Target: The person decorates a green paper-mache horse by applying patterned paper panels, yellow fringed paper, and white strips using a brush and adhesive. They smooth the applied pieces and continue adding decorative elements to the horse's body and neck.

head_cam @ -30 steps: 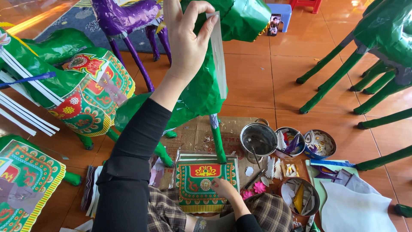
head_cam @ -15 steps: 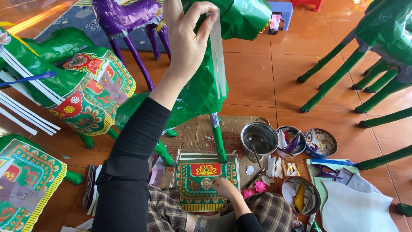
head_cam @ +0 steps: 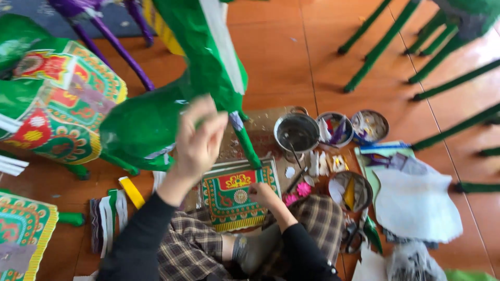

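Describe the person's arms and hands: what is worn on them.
Both arms wear long, plain black sleeves reaching the wrists. The left hand and right hand are bare: no gloves. No rings, watch or markings can be made out; the left hand is motion-blurred.

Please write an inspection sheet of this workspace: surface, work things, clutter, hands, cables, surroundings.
Surface: orange tiled floor.
Work things: green paper horse figure; patterned paper panel on the lap.
Clutter: metal pot, small bowls, paper strips, white paper sheet.
Hands: left hand raised, blurred, in front of the figure; right hand resting on the panel.
Cables: nothing seen.
Surroundings: another decorated figure left, green legs upper right.
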